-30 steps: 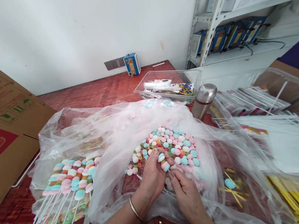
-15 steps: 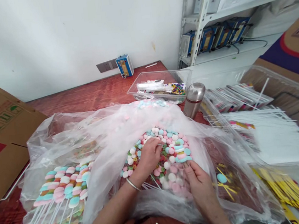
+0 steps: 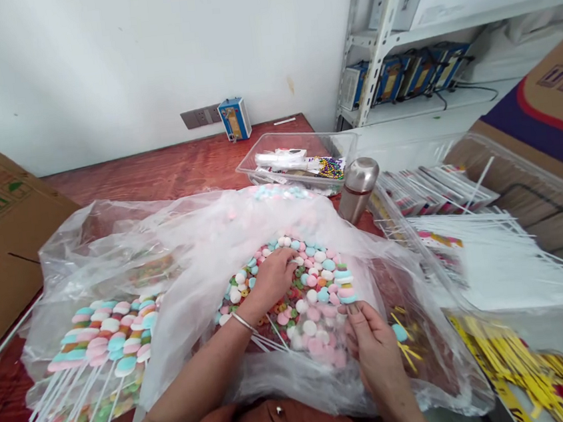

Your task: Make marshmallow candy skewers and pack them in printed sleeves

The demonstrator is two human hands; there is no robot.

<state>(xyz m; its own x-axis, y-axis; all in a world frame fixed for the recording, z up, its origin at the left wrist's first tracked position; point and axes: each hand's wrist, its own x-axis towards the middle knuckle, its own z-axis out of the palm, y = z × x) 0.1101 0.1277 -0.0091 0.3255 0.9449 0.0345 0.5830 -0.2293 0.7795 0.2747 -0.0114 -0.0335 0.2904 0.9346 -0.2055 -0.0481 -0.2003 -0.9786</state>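
Pointing their sticks toward the table's front edge, candy skewers lie at left. The left hand reaches over loose candies; whether its fingers pinch one cannot be told. Across an open gap, the right hand clamps thumb and finger at a candy stack's lower end, by the candies' right edge.

Candy skewer — banded blue, white, pink; tabletop — red, wood-grained.

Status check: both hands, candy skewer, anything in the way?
Left hand at candy pile. Right hand holding candy skewer by its lower end. Plastic film around the pile; nothing seen blocking either hand.
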